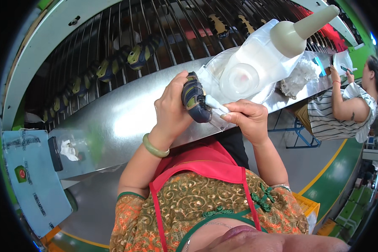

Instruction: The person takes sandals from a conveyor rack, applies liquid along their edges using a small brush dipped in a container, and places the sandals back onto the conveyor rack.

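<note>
My left hand grips a small navy and olive sport shoe with dark straps, held up over the metal ledge. My right hand pinches a slim white tool that looks like a cloth-wrapped swab. Its white tip touches the side of the shoe, or lies very close to it. Just beyond my right hand, a translucent squeeze bottle with a beige cone nozzle leans over a clear plastic tray. A pile of white rags lies to the right of the bottle.
A shiny metal ledge runs before me. Behind it, a rack of metal rods carries several similar shoes. At left are crumpled white paper, a black flat object and a blue box. A co-worker sits at right.
</note>
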The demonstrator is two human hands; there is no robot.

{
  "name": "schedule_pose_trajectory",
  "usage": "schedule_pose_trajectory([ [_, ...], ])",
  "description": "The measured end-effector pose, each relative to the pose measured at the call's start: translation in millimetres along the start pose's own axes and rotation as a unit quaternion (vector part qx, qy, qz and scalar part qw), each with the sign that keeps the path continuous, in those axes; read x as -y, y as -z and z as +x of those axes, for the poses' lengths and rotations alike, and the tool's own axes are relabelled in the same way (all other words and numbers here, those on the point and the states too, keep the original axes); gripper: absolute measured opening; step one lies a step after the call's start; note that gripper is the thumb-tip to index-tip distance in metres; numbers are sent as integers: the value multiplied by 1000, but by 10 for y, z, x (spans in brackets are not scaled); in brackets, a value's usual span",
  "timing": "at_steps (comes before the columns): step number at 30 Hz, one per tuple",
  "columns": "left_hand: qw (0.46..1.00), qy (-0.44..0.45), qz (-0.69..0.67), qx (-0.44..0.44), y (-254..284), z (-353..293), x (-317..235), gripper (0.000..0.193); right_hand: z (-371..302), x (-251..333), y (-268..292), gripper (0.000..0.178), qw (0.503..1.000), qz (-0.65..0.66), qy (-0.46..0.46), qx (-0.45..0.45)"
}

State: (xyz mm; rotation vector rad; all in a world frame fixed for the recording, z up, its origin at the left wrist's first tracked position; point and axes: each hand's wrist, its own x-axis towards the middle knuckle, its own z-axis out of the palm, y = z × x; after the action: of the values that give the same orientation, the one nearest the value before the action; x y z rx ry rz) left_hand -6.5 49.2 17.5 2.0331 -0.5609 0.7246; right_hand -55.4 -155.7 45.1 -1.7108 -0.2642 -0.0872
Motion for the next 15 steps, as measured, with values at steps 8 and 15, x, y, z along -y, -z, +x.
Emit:
schedule_pose_trajectory([
  [8,946,130,-140,260,176,36,-76,65,104,-20,-29,16,1000,14,13,-10],
  [15,842,252,-282,384,327,151,-44,79,202,-22,-5,15,1000,-9,20,-8],
])
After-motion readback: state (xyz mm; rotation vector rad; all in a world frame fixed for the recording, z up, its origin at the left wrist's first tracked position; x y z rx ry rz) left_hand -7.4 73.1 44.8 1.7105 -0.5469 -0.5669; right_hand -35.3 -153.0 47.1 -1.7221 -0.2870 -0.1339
